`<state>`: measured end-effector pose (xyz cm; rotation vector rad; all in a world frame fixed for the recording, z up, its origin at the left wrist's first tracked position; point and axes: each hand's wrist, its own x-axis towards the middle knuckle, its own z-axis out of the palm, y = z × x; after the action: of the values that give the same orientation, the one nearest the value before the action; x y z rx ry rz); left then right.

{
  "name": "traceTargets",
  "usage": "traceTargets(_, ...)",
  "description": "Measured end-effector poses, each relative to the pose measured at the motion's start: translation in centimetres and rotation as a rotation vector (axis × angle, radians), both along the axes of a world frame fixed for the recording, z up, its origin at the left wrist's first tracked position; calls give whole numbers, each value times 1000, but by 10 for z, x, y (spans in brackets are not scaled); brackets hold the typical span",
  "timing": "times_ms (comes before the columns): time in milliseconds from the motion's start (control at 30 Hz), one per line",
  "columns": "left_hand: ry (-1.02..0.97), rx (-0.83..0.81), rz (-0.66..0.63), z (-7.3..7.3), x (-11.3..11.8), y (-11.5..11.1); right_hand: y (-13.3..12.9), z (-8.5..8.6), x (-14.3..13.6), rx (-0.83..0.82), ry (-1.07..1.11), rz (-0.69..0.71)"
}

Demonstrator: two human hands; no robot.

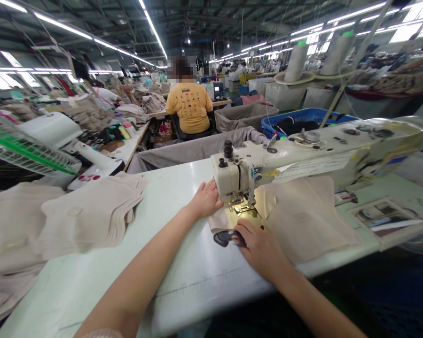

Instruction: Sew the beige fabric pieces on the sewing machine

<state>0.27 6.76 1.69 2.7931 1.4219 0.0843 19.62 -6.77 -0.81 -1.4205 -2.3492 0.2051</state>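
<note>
My left hand point(206, 199) lies flat, fingers stretched forward, just left of the sewing machine's head point(229, 176). Partly under that palm is a small beige fabric piece point(218, 221), which reaches toward the needle area. My right hand point(259, 244) is closed around what looks like a pair of dark-handled scissors point(223, 238), in front of the shiny needle plate point(245, 210); the blades are hidden. To the right of the needle a larger beige fabric panel point(303, 225) spreads over the machine bed and table.
Stacked beige panels point(88, 211) lie at the left of the pale table point(169, 188), near a white fan point(49, 136). Behind stand a fabric-lined bin point(183, 152) and a blue basket point(303, 115). A person in a yellow shirt point(189, 108) sits ahead, back turned.
</note>
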Motion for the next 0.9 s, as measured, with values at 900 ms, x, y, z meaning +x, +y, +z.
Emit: traceTargets(900,-237,69,-285,-6,-4,-65,23,4,4,-105,39,19)
